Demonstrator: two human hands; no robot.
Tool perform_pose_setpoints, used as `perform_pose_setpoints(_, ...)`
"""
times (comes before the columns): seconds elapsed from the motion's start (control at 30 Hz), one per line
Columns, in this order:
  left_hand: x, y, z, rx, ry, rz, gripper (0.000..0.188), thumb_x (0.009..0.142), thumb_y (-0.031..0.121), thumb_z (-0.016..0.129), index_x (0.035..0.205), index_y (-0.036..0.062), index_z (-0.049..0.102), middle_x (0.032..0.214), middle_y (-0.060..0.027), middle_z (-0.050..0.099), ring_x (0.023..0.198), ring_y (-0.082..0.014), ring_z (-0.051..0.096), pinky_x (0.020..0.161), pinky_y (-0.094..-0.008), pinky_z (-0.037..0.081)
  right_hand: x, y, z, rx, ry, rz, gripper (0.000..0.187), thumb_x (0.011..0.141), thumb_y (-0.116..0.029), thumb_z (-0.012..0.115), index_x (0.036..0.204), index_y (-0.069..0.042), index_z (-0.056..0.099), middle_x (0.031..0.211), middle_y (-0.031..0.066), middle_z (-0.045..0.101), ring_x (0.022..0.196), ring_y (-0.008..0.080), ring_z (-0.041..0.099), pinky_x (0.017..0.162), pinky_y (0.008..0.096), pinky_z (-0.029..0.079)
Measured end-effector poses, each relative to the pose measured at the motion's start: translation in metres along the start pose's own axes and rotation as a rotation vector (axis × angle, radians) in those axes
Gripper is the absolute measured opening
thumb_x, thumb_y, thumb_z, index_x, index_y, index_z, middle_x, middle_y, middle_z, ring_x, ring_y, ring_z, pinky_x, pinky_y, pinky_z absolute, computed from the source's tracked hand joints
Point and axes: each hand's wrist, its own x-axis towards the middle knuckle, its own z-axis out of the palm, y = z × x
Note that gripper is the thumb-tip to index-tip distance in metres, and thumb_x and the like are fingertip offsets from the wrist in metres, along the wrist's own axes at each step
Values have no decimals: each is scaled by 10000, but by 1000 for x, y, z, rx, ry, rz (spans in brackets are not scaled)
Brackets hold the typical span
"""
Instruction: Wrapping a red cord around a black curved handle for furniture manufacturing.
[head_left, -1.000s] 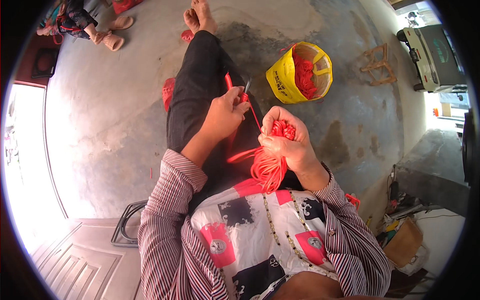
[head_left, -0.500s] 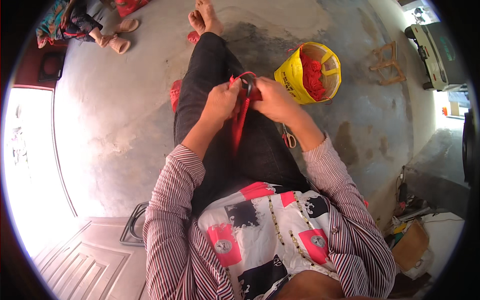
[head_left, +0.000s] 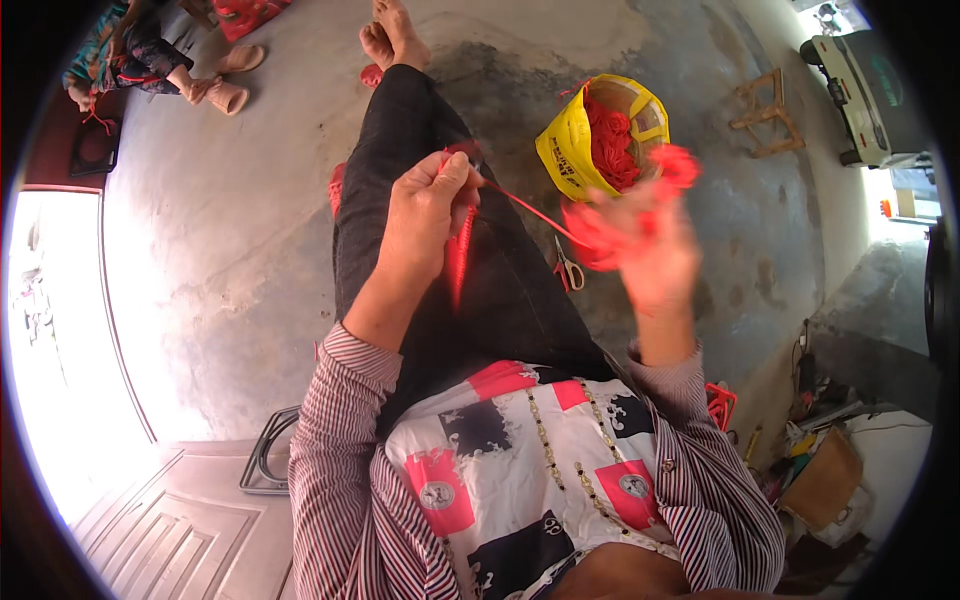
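Over my dark-trousered lap, my left hand [head_left: 425, 210] is closed, its thumb and fingers pinching a red braided cord [head_left: 459, 262] whose finished length hangs below. Whatever else sits inside that grip is hidden. Off to the right, my right hand [head_left: 655, 262] is smeared by motion, with a loose bundle of red cord [head_left: 598, 238] in its grasp. A single taut red strand runs between the two hands. Just beyond the right hand stands a yellow bag [head_left: 565, 150], open at the top, holding more red bundles [head_left: 612, 150].
Scissors [head_left: 570, 272] with light handles lie by my right thigh. A small wooden frame [head_left: 770, 115] stands at the far right. At the upper left sits another person [head_left: 150, 50] holding red cord, near tan slippers [head_left: 230, 97]. Assorted clutter [head_left: 825, 480] fills the lower right.
My right hand has swung away from the left, out to the right, drawing the red strand out between them. The black ring-shaped piece seen between the hands no longer shows clearly.
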Motion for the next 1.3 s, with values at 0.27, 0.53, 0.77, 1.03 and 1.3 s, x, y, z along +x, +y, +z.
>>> perform_pose_setpoints(0.27, 34, -22, -12, 22, 45, -242, 218, 928, 267, 507, 876, 60, 544, 692, -123, 622, 415, -99, 352, 398, -228, 246, -76, -49, -127, 105, 47, 160, 280, 1032, -325, 417, 996, -75, 537, 546, -48, 341, 421, 51, 261, 448, 252, 232)
perform_pose_setpoints(0.53, 29, -26, -18, -384, -20, -456, 77, 854, 162, 515, 845, 100, 558, 714, -130, 630, 484, -106, 360, 475, -235, 279, -94, 23, -184, -497, 331, 524, 172, 993, -188, 505, 896, -50, 539, 540, -59, 344, 424, 30, 275, 397, 220, 181)
perform_pose_setpoints(0.77, -30, -45, 2, 652, -67, 522, 82, 817, 40, 638, 858, -27, 613, 772, -67, 620, 731, -196, 602, 697, -294, 485, -36, 37, -90, -106, 111, 339, 377, 973, -313, 530, 1030, 50, 611, 757, 63, 576, 551, 137, 526, 539, 305, 468)
perform_pose_setpoints(1.03, -48, -3, 28, -241, -339, -85, 164, 966, 124, 561, 1092, 27, 605, 1042, -100, 647, 697, -130, 634, 577, -245, 528, -18, 70, 0, 49, -412, 413, 523, 930, -405, 601, 1228, 22, 547, 861, 101, 665, 631, 146, 606, 569, 235, 483)
perform_pose_setpoints(1.3, 29, 12, -44, 1117, 76, 820, 483, 685, -90, 573, 1153, 24, 616, 890, -111, 593, 879, -274, 614, 791, -329, 515, 78, 61, -17, -297, -339, 436, 474, 881, -181, 653, 1304, -15, 523, 895, -17, 543, 617, 58, 442, 537, 204, 343)
